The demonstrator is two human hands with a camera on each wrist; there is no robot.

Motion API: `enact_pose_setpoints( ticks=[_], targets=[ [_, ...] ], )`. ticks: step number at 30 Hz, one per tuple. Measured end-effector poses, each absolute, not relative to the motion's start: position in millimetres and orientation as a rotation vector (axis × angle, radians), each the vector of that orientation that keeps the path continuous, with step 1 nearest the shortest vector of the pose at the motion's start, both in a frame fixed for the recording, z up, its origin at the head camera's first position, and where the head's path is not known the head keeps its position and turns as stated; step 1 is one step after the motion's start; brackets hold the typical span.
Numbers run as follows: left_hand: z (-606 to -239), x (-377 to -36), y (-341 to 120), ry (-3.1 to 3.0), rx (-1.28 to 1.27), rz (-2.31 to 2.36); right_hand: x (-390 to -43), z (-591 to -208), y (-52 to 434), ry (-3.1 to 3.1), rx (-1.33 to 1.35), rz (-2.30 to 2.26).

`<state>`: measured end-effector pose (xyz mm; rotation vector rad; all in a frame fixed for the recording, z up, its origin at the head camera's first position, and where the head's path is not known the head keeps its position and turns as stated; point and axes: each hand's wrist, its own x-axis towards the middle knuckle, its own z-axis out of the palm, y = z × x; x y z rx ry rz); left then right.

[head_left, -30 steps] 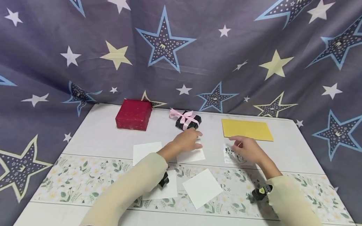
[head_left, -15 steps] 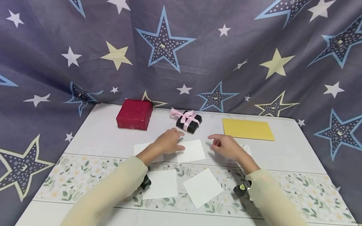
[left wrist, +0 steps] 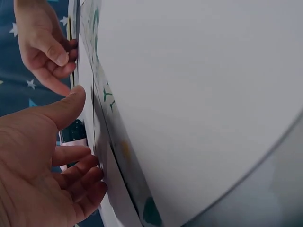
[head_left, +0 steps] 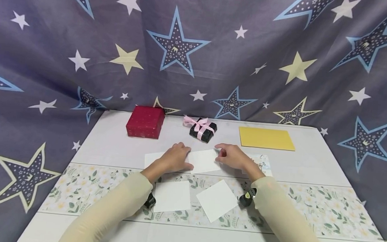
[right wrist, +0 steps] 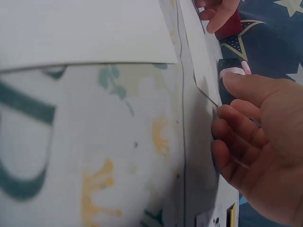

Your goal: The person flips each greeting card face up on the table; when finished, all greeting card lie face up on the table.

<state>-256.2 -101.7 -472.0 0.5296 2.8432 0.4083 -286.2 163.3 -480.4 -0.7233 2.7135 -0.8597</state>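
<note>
A white square card (head_left: 205, 161) lies on the table between the two hands. At its left edge is my left hand (head_left: 174, 158), which partly covers another white card (head_left: 152, 159) behind it. My right hand (head_left: 234, 156) is at the right edge of the middle card, fingertips close to its upper right corner. In the left wrist view the left hand (left wrist: 47, 175) shows loosely bent fingers and a thumb held apart. The right wrist view shows relaxed fingers on the right hand (right wrist: 265, 142), with nothing between them and the thumb. My right forearm partly hides a printed card (head_left: 263, 164).
Nearer me lie two more white cards, one square-on (head_left: 173, 196) and one turned like a diamond (head_left: 217, 200). Along the back stand a red box (head_left: 145, 122) and a black box with pink ribbon (head_left: 203, 131). A flat yellow rectangle (head_left: 267, 138) lies back right.
My left hand has moved left off the middle card to its left edge. The right hand has moved left from over the printed card to the middle card's right edge.
</note>
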Motion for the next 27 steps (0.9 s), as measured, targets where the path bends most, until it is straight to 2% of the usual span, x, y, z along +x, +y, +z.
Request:
enact_pose_setpoints(
  ticks=[12,27],
  targets=[
    [-478,-255,-98,2.905,0.563,0.309,-292,-489,154,2.720,-0.631,-0.692],
    [-477,-258,-97,2.894,0.500,0.370,-292,-494,152,2.727,-0.559,-0.751]
  ],
)
